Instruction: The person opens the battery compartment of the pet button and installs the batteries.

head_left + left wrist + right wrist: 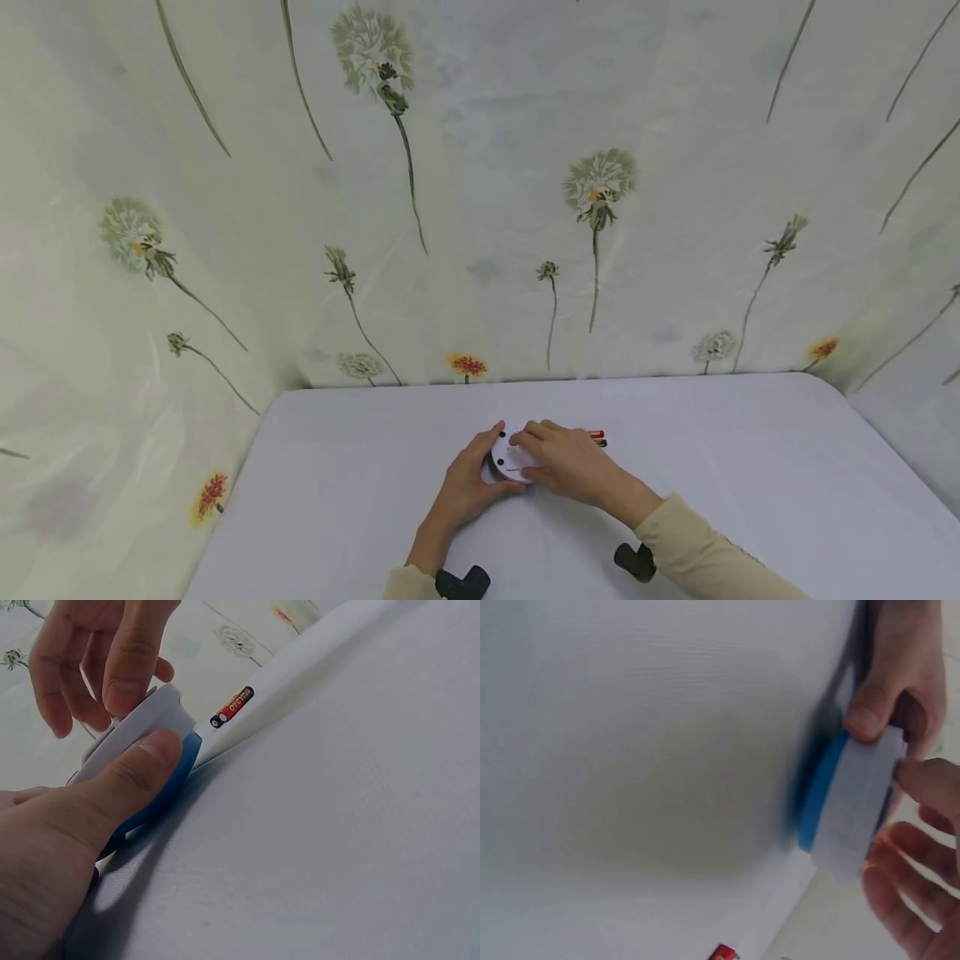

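Note:
A round white device [514,463] with a blue lower rim and small black dots on its upturned face lies on the white table. My left hand [471,483] grips it by its edge, the thumb along the near side. In the left wrist view the thumb presses the device's white wall [154,720]. My right hand [564,460] is over the upturned face, its fingertips touching it; in the right wrist view its fingers [900,900] spread loosely by the device [855,802]. Red-and-black batteries [597,434] lie just beyond the right hand, partly hidden by it.
The white table [360,450] reaches a flower-printed backdrop [487,208] at the back and sides. A black strap-on piece [463,582] sits at the left wrist, another black piece [636,562] at the right one.

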`<state>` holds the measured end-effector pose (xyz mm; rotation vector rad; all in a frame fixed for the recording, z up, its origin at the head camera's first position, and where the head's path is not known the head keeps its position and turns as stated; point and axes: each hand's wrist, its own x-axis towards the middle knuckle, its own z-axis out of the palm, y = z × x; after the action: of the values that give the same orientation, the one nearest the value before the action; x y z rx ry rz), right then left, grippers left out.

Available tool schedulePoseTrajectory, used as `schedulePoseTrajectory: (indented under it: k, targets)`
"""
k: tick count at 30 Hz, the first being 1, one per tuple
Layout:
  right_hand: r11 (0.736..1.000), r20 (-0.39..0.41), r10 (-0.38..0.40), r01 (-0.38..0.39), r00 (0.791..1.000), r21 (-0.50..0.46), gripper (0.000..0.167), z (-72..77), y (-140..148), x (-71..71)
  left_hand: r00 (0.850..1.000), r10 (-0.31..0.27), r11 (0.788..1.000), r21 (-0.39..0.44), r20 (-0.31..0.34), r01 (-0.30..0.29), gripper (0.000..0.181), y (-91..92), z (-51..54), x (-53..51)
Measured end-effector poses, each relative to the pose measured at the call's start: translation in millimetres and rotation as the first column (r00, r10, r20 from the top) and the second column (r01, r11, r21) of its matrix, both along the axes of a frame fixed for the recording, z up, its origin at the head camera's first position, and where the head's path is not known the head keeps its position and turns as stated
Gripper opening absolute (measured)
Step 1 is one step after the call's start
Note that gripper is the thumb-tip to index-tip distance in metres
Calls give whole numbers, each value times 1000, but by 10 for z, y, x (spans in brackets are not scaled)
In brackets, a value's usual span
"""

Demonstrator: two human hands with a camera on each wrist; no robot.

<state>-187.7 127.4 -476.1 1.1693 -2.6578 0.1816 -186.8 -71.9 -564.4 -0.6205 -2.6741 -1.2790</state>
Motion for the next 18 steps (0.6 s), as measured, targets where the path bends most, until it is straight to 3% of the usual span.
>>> schedulePoseTrajectory:
  k: [6,9,18]
  targets:
    - [997,-137,54,-60,989,-40,10,-93,-15,15,1000,6,1000,-1,-9,-6,93,10,-22,-11]
    - [997,-182,59,-66,982,-30,9,-118,-37,19,1000,6,1000,-2,-13,-6,92,8,-5,-13]
    - [998,-133,55,-58,990,-12,10,-121,-39,34,1000,9,1000,-13,0,-9,92,16,-6,-9]
